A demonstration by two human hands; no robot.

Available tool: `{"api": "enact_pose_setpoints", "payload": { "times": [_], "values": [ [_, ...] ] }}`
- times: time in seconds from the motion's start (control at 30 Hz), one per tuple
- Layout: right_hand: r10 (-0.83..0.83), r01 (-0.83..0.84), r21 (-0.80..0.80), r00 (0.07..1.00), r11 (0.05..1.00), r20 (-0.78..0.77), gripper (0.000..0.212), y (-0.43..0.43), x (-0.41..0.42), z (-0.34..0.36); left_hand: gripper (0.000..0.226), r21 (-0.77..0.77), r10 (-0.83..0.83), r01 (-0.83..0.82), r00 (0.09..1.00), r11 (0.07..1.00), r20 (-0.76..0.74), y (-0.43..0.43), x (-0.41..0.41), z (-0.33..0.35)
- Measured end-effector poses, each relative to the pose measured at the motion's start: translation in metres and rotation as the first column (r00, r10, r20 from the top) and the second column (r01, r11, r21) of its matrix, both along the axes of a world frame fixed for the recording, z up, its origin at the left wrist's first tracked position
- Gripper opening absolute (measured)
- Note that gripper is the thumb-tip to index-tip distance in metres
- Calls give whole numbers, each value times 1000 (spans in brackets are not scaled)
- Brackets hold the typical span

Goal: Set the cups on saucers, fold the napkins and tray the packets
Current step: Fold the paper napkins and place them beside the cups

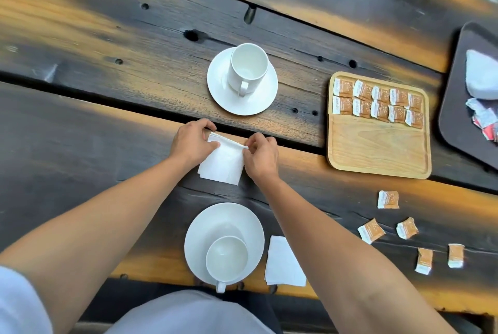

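A white napkin (222, 165) lies on the table's middle plank. My left hand (192, 142) pinches its far left corner and my right hand (260, 157) pinches its far right edge, which is lifted into a fold. One white cup (248, 68) stands on a saucer (265, 99) beyond the napkin. A second cup (226, 256) stands on a saucer (213, 221) close to me. A folded napkin (284, 262) rests to the right of that saucer. The wooden tray (377, 150) holds two rows of orange packets (377, 101). Several loose packets (388, 200) lie below the tray.
A dark tray (458, 91) at the right edge carries a white object and red-and-white wrappers. The dark wooden table (107, 64) has gaps between planks and small holes. Its near edge runs just below the near saucer, above my lap.
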State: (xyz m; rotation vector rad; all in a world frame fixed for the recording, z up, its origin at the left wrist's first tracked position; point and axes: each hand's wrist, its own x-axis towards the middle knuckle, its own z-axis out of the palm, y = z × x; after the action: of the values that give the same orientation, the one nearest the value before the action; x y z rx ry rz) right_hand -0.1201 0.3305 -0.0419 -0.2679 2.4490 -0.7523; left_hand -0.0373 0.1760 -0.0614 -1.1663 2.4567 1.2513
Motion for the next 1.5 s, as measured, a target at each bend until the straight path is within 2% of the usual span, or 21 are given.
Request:
{"api": "enact_pose_setpoints", "payload": {
  "times": [0.1,0.17,0.27,0.33,0.4,0.47,0.53,0.63,0.73,0.83,0.9,0.97,1.07,1.17,1.3,1.4,1.5],
  "values": [
    [-40,42,-106,999,993,25,9,-2,-1,1,24,-18,-13,13,1000,1000,8,-5,-3,1],
    [-157,176,-151,979,973,131,15,-4,-4,3,19,-13,-11,11,1000,1000,9,-6,-2,1],
    [-309,426,-195,842,884,442,19,-7,-10,8,26,23,-11,12,1000,1000,-18,-5,2,2],
    [-288,523,-232,728,820,622,20,-9,-14,16,31,65,9,-7,999,998,-33,-7,7,4],
    [-256,598,-253,634,760,730,19,-13,-19,26,30,205,77,-65,996,977,-51,-11,11,8],
    [-253,657,-243,565,714,785,18,-22,-24,36,29,422,197,-146,977,895,-81,-17,14,14],
    [-256,665,-228,547,712,797,15,-34,-27,43,30,551,316,-212,943,807,-100,-26,16,20],
    [-222,578,-199,575,791,787,13,-57,-26,50,26,605,458,-289,878,742,-142,-47,13,30],
    [-190,431,-151,650,890,736,16,-81,-22,52,23,593,527,-355,838,722,-140,-70,6,36],
    [-174,398,-141,657,907,733,10,-111,-22,55,23,566,560,-389,813,727,-160,-98,-3,40],
    [-198,439,-138,635,888,747,14,-130,-23,55,15,568,586,-424,800,706,-131,-116,-10,41],
    [-255,514,-121,600,849,758,17,-148,-25,52,5,580,588,-463,808,670,-34,-132,-15,39],
    [-361,619,-91,564,780,742,19,-167,-25,41,15,566,568,-488,822,665,42,-145,-17,32],
    [-441,698,-68,522,713,730,18,-183,-23,30,23,522,607,-533,794,666,38,-153,-18,23],
    [-511,768,-64,483,637,711,14,-195,-22,21,18,509,667,-569,744,646,-16,-154,-26,9],
    [-527,776,-52,474,629,705,12,-195,-22,18,19,466,675,-577,735,671,-62,-152,-33,1],
    [-514,767,-44,470,640,718,15,-192,-25,18,39,341,665,-604,741,721,-94,-153,-37,-2]
  ]
}}
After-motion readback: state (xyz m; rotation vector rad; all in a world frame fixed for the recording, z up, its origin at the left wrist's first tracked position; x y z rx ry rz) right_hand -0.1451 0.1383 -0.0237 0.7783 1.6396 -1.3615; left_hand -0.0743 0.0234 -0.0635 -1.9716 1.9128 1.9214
